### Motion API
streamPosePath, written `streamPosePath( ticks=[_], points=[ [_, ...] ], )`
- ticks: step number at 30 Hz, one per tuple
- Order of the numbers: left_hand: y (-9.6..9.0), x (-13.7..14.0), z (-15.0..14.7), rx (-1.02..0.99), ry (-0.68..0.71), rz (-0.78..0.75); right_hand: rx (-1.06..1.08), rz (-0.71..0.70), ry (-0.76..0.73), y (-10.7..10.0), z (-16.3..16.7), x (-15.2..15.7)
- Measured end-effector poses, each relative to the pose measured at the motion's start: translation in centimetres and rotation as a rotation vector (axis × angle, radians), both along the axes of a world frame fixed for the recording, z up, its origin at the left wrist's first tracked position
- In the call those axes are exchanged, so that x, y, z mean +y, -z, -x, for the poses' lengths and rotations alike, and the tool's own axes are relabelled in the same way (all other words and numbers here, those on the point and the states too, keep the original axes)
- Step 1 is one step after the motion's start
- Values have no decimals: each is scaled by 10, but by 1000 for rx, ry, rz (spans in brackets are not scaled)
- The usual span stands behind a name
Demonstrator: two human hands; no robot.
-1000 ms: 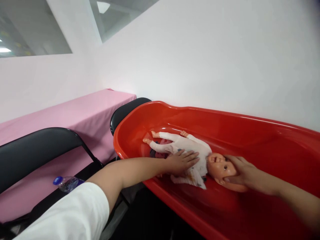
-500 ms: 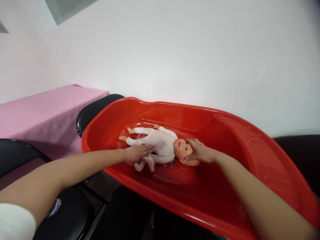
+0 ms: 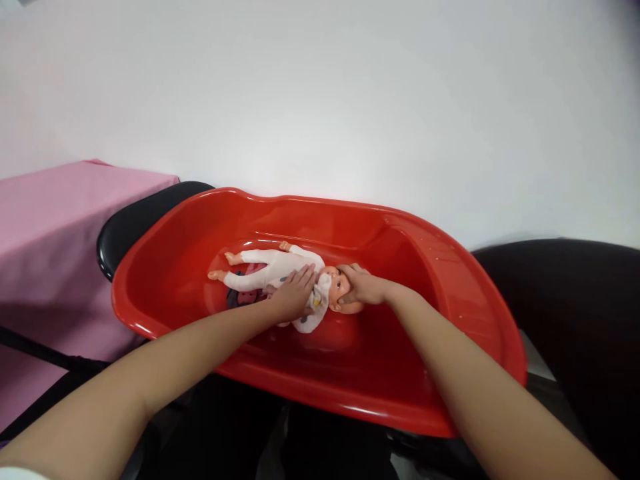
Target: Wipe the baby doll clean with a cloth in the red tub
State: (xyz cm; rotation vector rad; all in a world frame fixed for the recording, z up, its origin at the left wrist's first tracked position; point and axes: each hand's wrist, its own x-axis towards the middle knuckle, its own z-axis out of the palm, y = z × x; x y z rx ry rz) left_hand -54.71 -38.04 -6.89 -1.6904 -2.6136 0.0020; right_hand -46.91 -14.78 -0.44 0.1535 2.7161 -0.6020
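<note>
A baby doll (image 3: 270,265) in a white suit lies on its back inside a red baby bathtub (image 3: 320,392), its feet to the left and its head to the right. My right hand (image 3: 367,285) is curled round the top and side of the doll's head. Across the doll's chest lies my left hand (image 3: 293,293), fingers stretched, with a white patterned cloth (image 3: 313,319) under its thumb and palm. One end of this cloth reaches over the doll's chin and mouth. My left hand hides the doll's near arm and part of its trunk.
Something dark and pink (image 3: 246,296) shows on the tub's floor by the doll's legs. A black chair (image 3: 133,223) stands behind the tub's left end, beside a pink-covered table (image 3: 55,213). Another black surface (image 3: 580,300) is at the right, and a white wall (image 3: 320,100) rises behind.
My left hand has moved up the doll's trunk towards its neck, bringing the cloth along to the chin. The right hand stays on the head. The view has shifted to the right.
</note>
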Motion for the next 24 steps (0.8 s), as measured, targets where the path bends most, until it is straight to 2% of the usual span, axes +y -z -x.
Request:
streamPosePath(
  ticks=[3,7,11,14,18,20,22,24],
  points=[
    [2,-11,3,32,135,45,1,18,-21,-3,0,-1],
    [-7,-18,10,9,240,100,1,13,-16,-5,-2,-1],
    [-20,-25,24,-87,274,79,-16,27,9,-6,-4,2],
    [-30,-33,36,-83,143,13,-19,40,34,-5,-3,5],
    [-44,-42,47,-130,-233,-145,-8,59,37,-1,-2,8],
    [-48,-45,48,-199,-359,-168,-6,61,32,-1,-2,9],
    [-47,-45,45,-267,-346,-78,-11,61,32,-2,-3,9],
    [-39,-43,41,-319,-255,73,-19,60,29,-3,-3,8]
  ],
)
